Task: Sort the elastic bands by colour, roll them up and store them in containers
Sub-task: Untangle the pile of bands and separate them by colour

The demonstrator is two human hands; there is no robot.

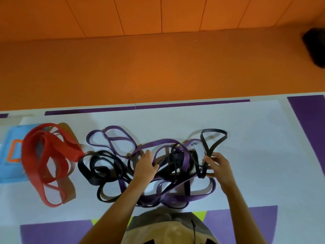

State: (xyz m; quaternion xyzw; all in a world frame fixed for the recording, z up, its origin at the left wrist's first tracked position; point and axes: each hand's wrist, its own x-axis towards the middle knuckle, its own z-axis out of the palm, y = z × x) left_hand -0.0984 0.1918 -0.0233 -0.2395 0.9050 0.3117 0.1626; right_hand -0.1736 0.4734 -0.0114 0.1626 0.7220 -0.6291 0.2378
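A tangle of purple bands (pixel 119 140) and black bands (pixel 98 166) lies on the white mat (pixel 246 147) in front of me. A separate heap of red bands (pixel 44 155) sits to the left, apart from the tangle. My left hand (pixel 145 166) rests on the middle of the tangle, fingers curled into purple and black loops. My right hand (pixel 219 166) pinches a black band (pixel 213 138) whose loop rises up and away from my fingers at the right side of the pile.
The white mat has purple stripes and patches (pixel 307 117) along its edges. A light blue panel with an orange outline (pixel 12 152) lies under the red heap at far left. Orange floor (pixel 158 71) stretches beyond. A dark object (pixel 316 46) sits at the far right.
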